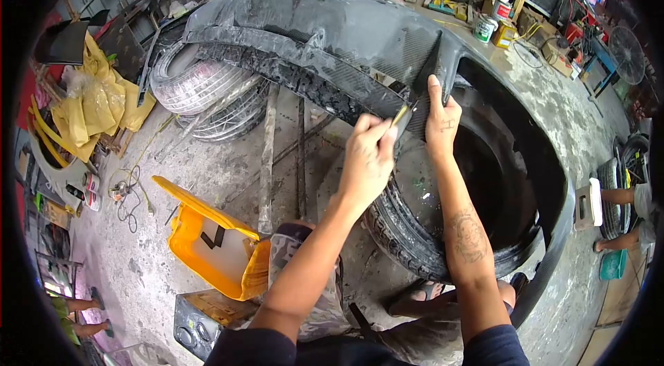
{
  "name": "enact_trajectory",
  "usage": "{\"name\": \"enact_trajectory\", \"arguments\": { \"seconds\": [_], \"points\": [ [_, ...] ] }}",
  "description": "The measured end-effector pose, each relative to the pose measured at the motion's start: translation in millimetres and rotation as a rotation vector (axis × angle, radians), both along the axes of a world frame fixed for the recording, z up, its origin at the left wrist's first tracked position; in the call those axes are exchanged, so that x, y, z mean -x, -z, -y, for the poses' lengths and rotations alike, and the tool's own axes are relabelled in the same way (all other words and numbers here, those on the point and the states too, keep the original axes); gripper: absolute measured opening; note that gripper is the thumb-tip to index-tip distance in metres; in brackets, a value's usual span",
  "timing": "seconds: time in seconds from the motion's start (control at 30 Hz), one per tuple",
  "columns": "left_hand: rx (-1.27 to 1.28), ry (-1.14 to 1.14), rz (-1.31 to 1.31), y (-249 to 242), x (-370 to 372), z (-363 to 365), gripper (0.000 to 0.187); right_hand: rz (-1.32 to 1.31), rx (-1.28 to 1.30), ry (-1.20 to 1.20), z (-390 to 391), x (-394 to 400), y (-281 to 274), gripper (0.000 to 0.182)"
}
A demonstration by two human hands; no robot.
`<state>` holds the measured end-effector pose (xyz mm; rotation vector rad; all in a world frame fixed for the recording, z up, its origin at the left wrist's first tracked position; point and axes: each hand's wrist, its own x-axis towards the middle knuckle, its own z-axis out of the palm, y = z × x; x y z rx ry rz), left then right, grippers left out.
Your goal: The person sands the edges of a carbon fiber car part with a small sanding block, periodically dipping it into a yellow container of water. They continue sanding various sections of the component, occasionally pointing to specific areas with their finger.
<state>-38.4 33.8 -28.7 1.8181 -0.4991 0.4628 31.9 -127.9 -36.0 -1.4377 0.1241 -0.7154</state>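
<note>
A large dark grey car bumper with carbon-weave patches lies across stacked tires. My left hand is closed around a slim tool with a yellowish end; its exact kind is too small to tell. The tool's tip is close to the bumper's inner lower strip, near the corner where the strip meets an upright piece. My right hand grips that upright black piece, thumb pointing up along it, fingers partly hidden behind. Below my hands, a dusty tire carries the bumper's right end.
White-dusted tires prop the left end. A cut yellow container stands on the concrete floor, beside a dark box. A corded tool lies at left. Other people's legs show at right and lower left. A fan stands behind.
</note>
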Motion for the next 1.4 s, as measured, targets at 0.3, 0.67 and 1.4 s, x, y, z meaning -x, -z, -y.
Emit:
{"name": "enact_trajectory", "arguments": {
  "seconds": [0.3, 0.67, 1.4],
  "points": [
    [0.112, -0.040, -0.007, 11, 4, -10, 0.021, -0.017, -0.029, -0.002, -1, 2, -1, 0.045],
    [-0.059, -0.219, 0.244, 0, -36, 7, 0.032, -0.008, -0.018, -0.015, 2, 2, 1, 0.043],
    [0.033, -0.077, 0.187, 2, -33, 29, 0.022, -0.029, 0.055, 0.039, 1, 2, 2, 0.049]
  ]
}}
